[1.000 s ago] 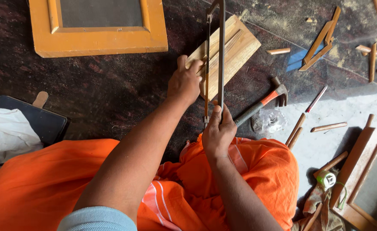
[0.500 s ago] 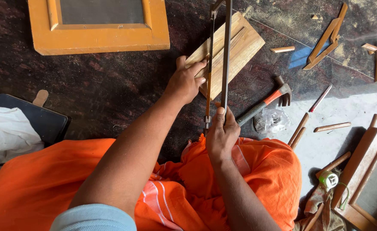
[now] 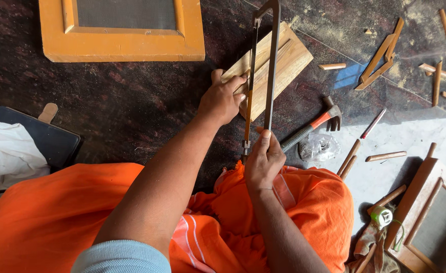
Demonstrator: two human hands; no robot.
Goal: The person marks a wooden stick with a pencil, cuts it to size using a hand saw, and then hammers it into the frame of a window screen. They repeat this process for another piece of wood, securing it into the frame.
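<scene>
The head view shows your right hand (image 3: 264, 157) closed around the handle end of the hacksaw (image 3: 271, 65), thumb laid up along the dark metal frame. Compared with a second ago, the frame now reaches farther up over the wooden block (image 3: 288, 60), so the thin blade has travelled forward in its stroke and the cut looks to be mid-way, not finished. Your left hand (image 3: 223, 98) lies palm-down on the near end of that block, fingers spread and pressing, gripping nothing else; it has barely shifted. The block is pale, grained, rectangular timber, lying at a slant on the dark speckled stone floor (image 3: 122, 111), just in front of your knees. A claw hammer (image 3: 316, 124) with a red neck lies just right of the saw. Short wooden slats (image 3: 385, 156) are scattered beyond, and an orange-painted frame (image 3: 122, 48) with grey mesh sits well apart at top left.
</scene>
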